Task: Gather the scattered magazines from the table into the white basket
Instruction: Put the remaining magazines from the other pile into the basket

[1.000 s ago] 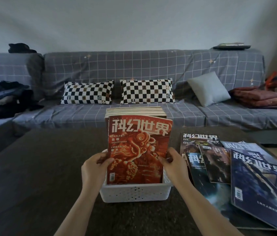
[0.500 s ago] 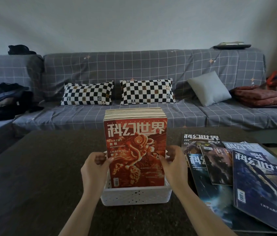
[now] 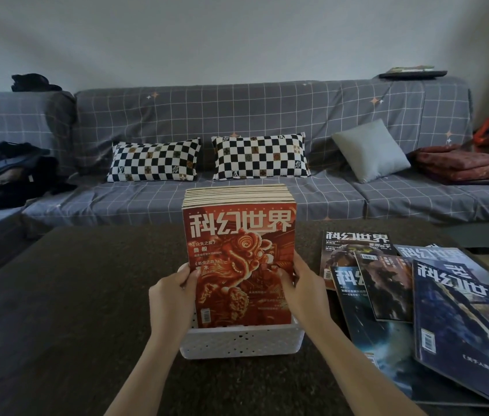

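1. Since a second ago the red magazine (image 3: 238, 265) has dropped lower — its foot now sits inside the white basket (image 3: 241, 343), in front of the upright stack (image 3: 235, 195) already filed there. I read this one as all but seated.
2. My left hand (image 3: 172, 295) grips its left edge and my right hand (image 3: 303, 291) its right edge, thumbs on the cover.
3. The loose magazines (image 3: 411, 289) lie overlapped on the worktop (image 3: 72, 310) well to the right of the basket, some hanging past the near right edge — those could slip.
4. The basket looks nearly full, so I judge room for the rest is tight. Left of the basket there is open worktop for my arms; the sofa (image 3: 267, 115) stands beyond.
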Available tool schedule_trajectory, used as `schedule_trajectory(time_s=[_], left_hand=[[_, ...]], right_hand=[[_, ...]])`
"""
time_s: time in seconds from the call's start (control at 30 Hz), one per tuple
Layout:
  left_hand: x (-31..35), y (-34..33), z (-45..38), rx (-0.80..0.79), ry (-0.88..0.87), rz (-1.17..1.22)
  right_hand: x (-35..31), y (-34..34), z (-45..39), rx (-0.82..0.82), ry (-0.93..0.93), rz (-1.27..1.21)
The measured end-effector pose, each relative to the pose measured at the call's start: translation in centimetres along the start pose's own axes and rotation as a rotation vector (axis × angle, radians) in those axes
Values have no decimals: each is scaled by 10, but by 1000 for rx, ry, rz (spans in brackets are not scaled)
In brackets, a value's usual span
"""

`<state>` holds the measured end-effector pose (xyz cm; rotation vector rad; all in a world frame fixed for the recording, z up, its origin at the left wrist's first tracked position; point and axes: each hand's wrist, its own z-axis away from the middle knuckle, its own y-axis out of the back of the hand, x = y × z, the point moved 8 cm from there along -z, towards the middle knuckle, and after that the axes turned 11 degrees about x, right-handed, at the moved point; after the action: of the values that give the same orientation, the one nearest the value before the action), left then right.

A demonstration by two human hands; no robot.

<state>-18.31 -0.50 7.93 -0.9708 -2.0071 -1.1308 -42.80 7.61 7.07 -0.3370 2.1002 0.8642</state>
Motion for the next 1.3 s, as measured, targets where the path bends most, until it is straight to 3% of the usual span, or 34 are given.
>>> schedule_trajectory(time_s=[0.2,0.33,0.47,0.63,0.87,1.07,1.3], left_hand=[[-4,-3,9,-16,65,9],[-7,7,16,97,170,118],[0,9,29,118,130,162],[29,-9,53,-2,-35,148],[72,-59,90,-224,-74,234],[129,-96,123,-280,-216,307],[182,-173,185,-532,-257,335]], right_hand=[[1,1,1,6,-25,-39],[7,5,2,-2,-69,-96],[15,10,9,14,-128,-177],[17,21,24,23,-100,-186],[22,55,38,42,-49,-155],[50,121,38,186,-26,8],[114,207,44,282,-156,192]])
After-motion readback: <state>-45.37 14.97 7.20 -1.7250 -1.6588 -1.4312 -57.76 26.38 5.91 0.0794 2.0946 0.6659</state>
